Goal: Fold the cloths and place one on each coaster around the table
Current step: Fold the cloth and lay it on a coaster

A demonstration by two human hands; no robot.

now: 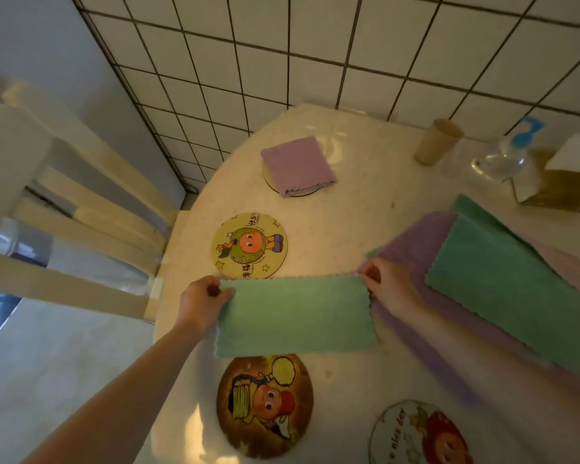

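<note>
Now 2 hands [292,289] pinching green cloth [297,316] corners

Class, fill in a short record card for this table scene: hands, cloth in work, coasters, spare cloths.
left hand: pinches green cloth's left corner
right hand: pinches its right corner
green cloth: folded into a strip, held up
purple cloth: folded, on far coaster
bare coasters: yellow coaster, brown coaster, white coaster
cloth pile: green and purple, unfolded, at right
</note>
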